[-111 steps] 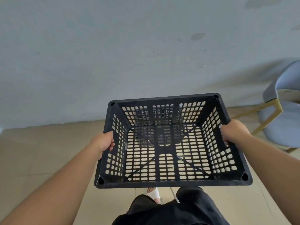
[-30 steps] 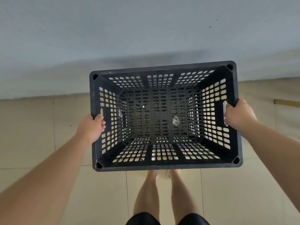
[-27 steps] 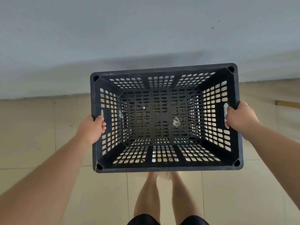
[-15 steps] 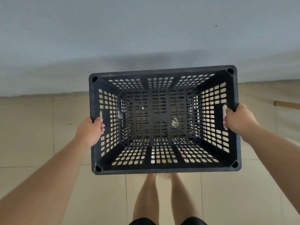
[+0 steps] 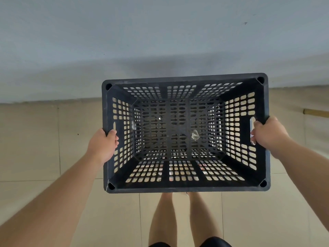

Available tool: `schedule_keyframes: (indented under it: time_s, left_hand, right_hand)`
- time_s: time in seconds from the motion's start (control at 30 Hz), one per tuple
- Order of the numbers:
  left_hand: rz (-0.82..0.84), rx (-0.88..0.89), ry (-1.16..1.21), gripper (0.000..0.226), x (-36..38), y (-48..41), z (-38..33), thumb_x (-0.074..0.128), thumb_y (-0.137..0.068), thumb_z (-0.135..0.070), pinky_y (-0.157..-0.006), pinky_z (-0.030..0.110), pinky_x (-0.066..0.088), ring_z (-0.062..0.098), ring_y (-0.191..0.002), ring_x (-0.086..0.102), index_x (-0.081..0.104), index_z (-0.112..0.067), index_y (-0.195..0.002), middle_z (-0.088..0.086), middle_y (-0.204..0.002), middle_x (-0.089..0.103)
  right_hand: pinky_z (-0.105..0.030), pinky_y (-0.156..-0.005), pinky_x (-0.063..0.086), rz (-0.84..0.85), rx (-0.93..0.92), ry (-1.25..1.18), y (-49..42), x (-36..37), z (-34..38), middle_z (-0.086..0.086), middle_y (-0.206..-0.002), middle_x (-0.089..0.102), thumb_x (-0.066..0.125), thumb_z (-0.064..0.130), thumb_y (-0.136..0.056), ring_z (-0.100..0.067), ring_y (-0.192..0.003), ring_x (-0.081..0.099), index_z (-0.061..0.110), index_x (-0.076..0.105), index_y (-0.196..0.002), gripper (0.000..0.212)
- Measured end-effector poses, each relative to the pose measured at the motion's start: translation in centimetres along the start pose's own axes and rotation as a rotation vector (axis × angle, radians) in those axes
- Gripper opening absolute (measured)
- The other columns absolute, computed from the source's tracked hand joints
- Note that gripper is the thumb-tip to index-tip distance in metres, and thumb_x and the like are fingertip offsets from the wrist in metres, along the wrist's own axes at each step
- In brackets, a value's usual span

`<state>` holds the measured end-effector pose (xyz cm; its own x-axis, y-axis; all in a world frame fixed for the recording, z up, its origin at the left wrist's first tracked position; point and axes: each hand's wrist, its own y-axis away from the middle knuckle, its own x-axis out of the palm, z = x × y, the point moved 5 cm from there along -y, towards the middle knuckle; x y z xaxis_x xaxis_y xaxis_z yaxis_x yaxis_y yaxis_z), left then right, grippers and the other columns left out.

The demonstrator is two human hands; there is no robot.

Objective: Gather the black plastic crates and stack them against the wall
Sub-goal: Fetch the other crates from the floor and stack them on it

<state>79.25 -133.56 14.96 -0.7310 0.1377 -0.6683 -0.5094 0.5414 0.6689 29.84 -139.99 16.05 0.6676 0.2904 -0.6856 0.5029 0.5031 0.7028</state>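
Note:
I look straight down into a black plastic crate [image 5: 185, 188] with slotted walls and floor. My left hand [image 5: 104, 144] grips its left rim by the handle slot. My right hand [image 5: 268, 133] grips the right rim at the other handle slot. The crate is level, and its far rim lies close to the grey wall [image 5: 160, 32]. A second slotted layer shows through the floor, possibly another crate beneath; I cannot tell for sure. Small scraps of clear film [image 5: 195, 136] lie on the bottom.
Beige floor tiles [image 5: 35, 139] spread to the left and right of the crate. My bare legs [image 5: 163, 216] stand just behind it. A wooden chair leg [image 5: 316, 111] pokes in at the right edge near the wall.
Since 3.7 s ago I have carried the crate up to the wall and levelled it. Over the last second it has sunk slightly, with both hands still gripping the rims.

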Motion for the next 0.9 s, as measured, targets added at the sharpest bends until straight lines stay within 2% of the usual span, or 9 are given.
schedule_keyframes:
  time_s: [0.13, 0.23, 0.33, 0.47, 0.6, 0.7, 0.8, 0.9]
  left_hand:
    - [-0.03, 0.021, 0.041, 0.037, -0.4, -0.8, -0.7, 0.041, -0.109, -0.031, -0.058, 0.021, 0.037, 0.014, -0.072, 0.062, 0.062, -0.001, -0.105, 0.007, -0.084, 0.066]
    - [-0.092, 0.04, 0.064, 0.033, -0.4, -0.9, -0.6, 0.043, -0.108, -0.03, -0.06, 0.024, 0.038, 0.019, -0.077, 0.064, 0.06, -0.002, -0.104, 0.007, -0.083, 0.066]
    - [-0.102, 0.051, 0.057, 0.032, -0.4, -0.6, -0.3, 0.042, -0.108, -0.029, -0.06, 0.022, 0.037, 0.015, -0.074, 0.062, 0.059, -0.003, -0.105, 0.008, -0.085, 0.066]
    - [-0.102, 0.01, 0.087, 0.03, -0.5, -0.4, 0.3, 0.042, -0.108, -0.029, -0.061, 0.021, 0.037, 0.014, -0.075, 0.062, 0.06, -0.004, -0.106, 0.007, -0.086, 0.066]
    - [-0.088, 0.002, 0.111, 0.032, -0.5, -1.1, 0.5, 0.043, -0.108, -0.027, -0.06, 0.018, 0.038, 0.018, -0.073, 0.062, 0.06, 0.0, -0.106, 0.009, -0.083, 0.064]
    - [-0.111, -0.008, 0.138, 0.035, -0.4, -1.1, 0.6, 0.044, -0.107, -0.028, -0.058, 0.023, 0.042, 0.016, -0.069, 0.061, 0.061, 0.002, -0.109, 0.005, -0.083, 0.063]
    - [-0.143, 0.002, 0.165, 0.035, -0.3, -1.2, 0.4, 0.046, -0.107, -0.032, -0.058, 0.027, 0.047, 0.019, -0.075, 0.064, 0.062, -0.001, -0.108, 0.004, -0.086, 0.065]
    - [-0.171, 0.032, 0.151, 0.034, -0.5, -1.4, 0.0, 0.046, -0.106, -0.035, -0.064, 0.035, 0.054, 0.026, -0.08, 0.069, 0.062, -0.005, -0.105, 0.004, -0.087, 0.068]
  right_hand:
    - [-0.055, -0.085, 0.059, -0.029, -0.047, 0.0, 0.2, -0.2, 1.2, -0.017, -0.118, 0.065, 0.048, 0.03, -0.108, -0.039, -0.102, 0.068, 0.01, 0.046, -0.132, 0.031]
    - [-0.058, -0.084, 0.059, -0.06, -0.094, 0.004, 0.6, 0.2, 0.9, -0.016, -0.113, 0.066, 0.045, 0.033, -0.108, -0.038, -0.097, 0.068, 0.014, 0.045, -0.123, 0.024]
    - [-0.06, -0.082, 0.059, -0.064, -0.113, 0.013, 0.9, 0.4, 0.5, -0.016, -0.109, 0.066, 0.043, 0.035, -0.108, -0.037, -0.092, 0.068, 0.018, 0.043, -0.118, 0.02]
    - [-0.048, -0.073, 0.058, -0.03, -0.122, 0.035, 1.1, 0.4, 1.7, -0.015, -0.113, 0.064, 0.044, 0.034, -0.109, -0.036, -0.095, 0.067, 0.013, 0.044, -0.129, 0.028]
    - [-0.041, -0.067, 0.052, -0.037, -0.171, 0.06, 0.9, 0.4, 2.1, -0.016, -0.11, 0.063, 0.042, 0.033, -0.11, -0.034, -0.09, 0.064, 0.011, 0.043, -0.125, 0.027]
    - [-0.042, -0.068, 0.053, -0.01, -0.165, 0.034, 1.1, 0.3, 2.1, -0.015, -0.111, 0.063, 0.043, 0.034, -0.11, -0.031, -0.088, 0.066, 0.014, 0.042, -0.122, 0.024]
    - [-0.051, -0.077, 0.059, -0.032, -0.138, 0.022, 1.3, 0.5, 2.2, -0.016, -0.111, 0.063, 0.042, 0.034, -0.11, -0.037, -0.093, 0.066, 0.013, 0.042, -0.124, 0.026]
    - [-0.046, -0.07, 0.054, -0.076, -0.144, 0.024, 1.5, 0.8, 2.3, -0.016, -0.106, 0.061, 0.041, 0.033, -0.11, -0.036, -0.087, 0.062, 0.011, 0.04, -0.117, 0.022]
